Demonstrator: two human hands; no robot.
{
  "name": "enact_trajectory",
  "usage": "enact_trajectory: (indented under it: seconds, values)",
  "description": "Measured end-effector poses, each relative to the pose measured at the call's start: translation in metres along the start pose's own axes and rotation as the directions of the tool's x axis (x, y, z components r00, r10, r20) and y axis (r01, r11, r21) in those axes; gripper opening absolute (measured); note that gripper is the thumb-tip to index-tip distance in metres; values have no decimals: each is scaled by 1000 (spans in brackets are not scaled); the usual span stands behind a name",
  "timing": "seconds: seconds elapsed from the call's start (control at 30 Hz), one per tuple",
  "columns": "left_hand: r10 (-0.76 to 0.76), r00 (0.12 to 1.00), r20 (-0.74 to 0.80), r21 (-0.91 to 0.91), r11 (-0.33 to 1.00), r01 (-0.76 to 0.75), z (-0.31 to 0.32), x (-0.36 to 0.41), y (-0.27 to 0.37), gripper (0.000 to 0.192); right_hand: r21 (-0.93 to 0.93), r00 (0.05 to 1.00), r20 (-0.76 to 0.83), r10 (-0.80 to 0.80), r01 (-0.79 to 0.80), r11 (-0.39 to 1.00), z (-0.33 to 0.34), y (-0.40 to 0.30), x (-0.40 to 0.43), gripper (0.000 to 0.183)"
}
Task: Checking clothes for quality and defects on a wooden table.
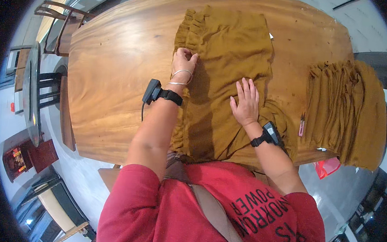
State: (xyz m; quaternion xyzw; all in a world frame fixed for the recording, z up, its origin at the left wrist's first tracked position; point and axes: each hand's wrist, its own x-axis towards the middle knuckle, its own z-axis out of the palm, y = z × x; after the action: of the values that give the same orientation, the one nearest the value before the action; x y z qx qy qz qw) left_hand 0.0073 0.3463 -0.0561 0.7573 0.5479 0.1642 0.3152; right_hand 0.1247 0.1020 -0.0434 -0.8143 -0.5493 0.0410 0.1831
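A mustard-brown garment (232, 53) lies spread on the wooden table before me, with a gathered, ruffled band along its left edge. My left hand (185, 60) is at that band, fingers curled and thumb bent towards them; whether cloth is pinched between them is not clear. Flat on the garment's lower right part rests my right hand (247, 101), its fingers extended and slightly apart. Near it the cloth is bunched and wrinkled, and a fold hangs towards the table's front edge. A small white tag (271, 36) sticks out at the garment's right edge.
On the right, a stack of similar brown garments (334, 106) overhangs the wooden table (123, 66). Pink-handled thread snips (301, 126) lie beside it. Below hangs a red plastic bag (326, 167). A wooden chair (64, 30) stands at the far left. A cable trails from my left wrist device (152, 92).
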Motion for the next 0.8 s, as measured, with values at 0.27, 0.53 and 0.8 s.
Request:
enact_trajectory:
  seconds: [0.27,0.53,0.8]
  values:
    - [347,932,-103,245,917,-314,3,-15,-14,23,-19,999,-32,35,-36,999,-2,-3,3,53]
    - [410,894,-178,340,879,-335,-30,-19,-26,47,15,997,-68,-38,40,999,5,-1,13,48]
    - [490,688,535,294,655,-695,-20,-180,-7,64,48,992,-114,-62,68,997,10,5,9,50]
